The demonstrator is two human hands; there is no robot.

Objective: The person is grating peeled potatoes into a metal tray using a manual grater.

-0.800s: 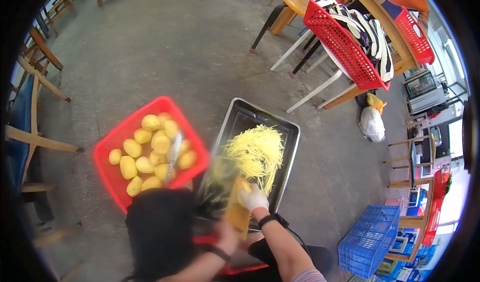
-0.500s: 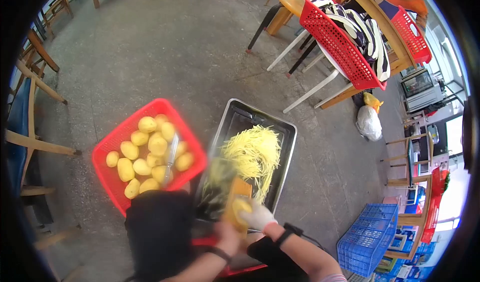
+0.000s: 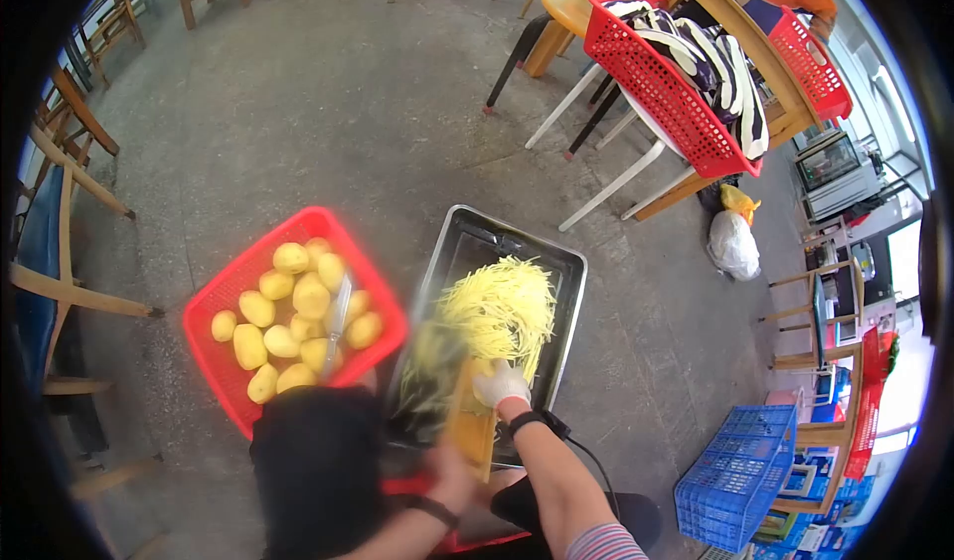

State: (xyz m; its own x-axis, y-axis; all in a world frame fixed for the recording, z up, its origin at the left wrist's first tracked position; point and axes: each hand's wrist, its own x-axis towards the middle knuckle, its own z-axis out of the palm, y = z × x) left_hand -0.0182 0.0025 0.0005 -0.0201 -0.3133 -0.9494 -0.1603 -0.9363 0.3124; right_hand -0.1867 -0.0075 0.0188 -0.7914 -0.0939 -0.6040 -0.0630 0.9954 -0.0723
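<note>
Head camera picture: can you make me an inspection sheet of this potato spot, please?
Surface: grey floor, with light scuffs.
Job's things: potatoes and knife in a red basket; yellow shreds in a metal tray; wooden board over its near end.
Clutter: white bag, blue crate, both off right.
Hands: left hand blurred, at the board's lower end; right hand gloved, on its upper part.
Cables: black cord near the right wrist.
Surroundings: chair at left; striped eggplants in another basket, upper right.
</note>
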